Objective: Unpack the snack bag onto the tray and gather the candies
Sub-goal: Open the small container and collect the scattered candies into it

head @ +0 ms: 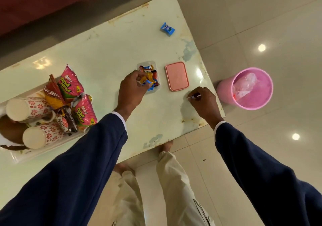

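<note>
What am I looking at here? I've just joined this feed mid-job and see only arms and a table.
It is one camera on a person's head, looking down; there is no robot. The left hand holds wrapped candies over a clear container of candies. The right hand pinches a small pale thing I cannot identify. On the table lie a pink lid, one stray blue candy, and a tray with snack packets and paper cups. A pink bin stands on the floor.

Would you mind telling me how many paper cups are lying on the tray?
2. One paper cup lies on its side at the tray's far left; the second cup lies just in front of it. The snack packets may hide others.
</note>
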Tool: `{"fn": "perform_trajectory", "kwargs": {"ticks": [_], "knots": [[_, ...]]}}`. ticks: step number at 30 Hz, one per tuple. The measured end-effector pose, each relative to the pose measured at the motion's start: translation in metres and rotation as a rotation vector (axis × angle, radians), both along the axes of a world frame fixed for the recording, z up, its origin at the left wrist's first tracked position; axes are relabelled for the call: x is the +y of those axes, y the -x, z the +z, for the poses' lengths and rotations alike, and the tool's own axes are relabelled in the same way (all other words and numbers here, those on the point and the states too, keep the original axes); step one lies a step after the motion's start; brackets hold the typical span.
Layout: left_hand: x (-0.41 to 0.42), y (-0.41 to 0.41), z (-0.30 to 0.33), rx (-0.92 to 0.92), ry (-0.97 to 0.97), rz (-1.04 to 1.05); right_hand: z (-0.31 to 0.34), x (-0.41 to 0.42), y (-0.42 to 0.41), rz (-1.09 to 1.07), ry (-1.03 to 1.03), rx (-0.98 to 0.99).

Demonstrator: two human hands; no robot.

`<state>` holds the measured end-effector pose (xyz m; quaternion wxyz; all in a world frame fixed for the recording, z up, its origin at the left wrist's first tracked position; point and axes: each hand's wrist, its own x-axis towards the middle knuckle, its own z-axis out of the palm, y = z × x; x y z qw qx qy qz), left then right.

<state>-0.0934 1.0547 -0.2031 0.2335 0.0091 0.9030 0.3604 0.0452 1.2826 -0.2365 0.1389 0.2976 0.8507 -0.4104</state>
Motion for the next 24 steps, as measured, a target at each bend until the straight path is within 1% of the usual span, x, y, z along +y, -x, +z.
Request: {"fn": "perform_trajectory", "kwargs": {"ticks": [4, 6, 7, 8, 9, 10, 12, 13, 15, 17, 19, 22, 24], "knots": [[-0.009, -0.005, -0.004, 0.139, -0.021, 0.058, 0.020, -0.025, 0.039, -0.030, 0.185, 0.149], [-0.018, -0.005, -0.009, 0.143, -0.022, 0.059, 0.027, -0.038, 0.067, -0.012, 0.209, 0.205], [-0.022, -0.005, -0.012, 0.110, 0.008, 0.037, 0.029, -0.045, 0.080, 0.006, 0.211, 0.229], [-0.026, -0.004, -0.016, 0.068, 0.084, -0.012, 0.030, -0.052, 0.093, 0.030, 0.212, 0.237], [-0.030, -0.003, -0.019, 0.035, 0.198, -0.093, 0.031, -0.058, 0.104, 0.063, 0.200, 0.224], [-0.035, -0.002, -0.023, 0.006, 0.310, -0.186, 0.031, -0.061, 0.114, 0.113, 0.165, 0.202], [-0.044, -0.001, -0.029, -0.057, 0.425, -0.329, 0.029, -0.060, 0.129, 0.197, 0.046, 0.189], [-0.048, -0.001, -0.032, -0.068, 0.448, -0.374, 0.028, -0.055, 0.136, 0.186, 0.004, 0.212], [-0.054, -0.001, -0.036, -0.036, 0.490, -0.446, 0.024, -0.042, 0.146, 0.080, -0.025, 0.269], [-0.057, -0.002, -0.040, 0.010, 0.525, -0.477, 0.018, -0.027, 0.157, 0.022, -0.077, 0.267], [-0.059, -0.003, -0.042, 0.030, 0.534, -0.479, 0.011, -0.012, 0.172, 0.054, -0.152, 0.233], [-0.063, -0.004, -0.046, 0.069, 0.522, -0.480, 0.000, 0.001, 0.202, 0.183, -0.270, 0.174], [-0.065, -0.006, -0.048, 0.091, 0.512, -0.478, -0.006, 0.000, 0.221, 0.331, -0.390, 0.117]]}}
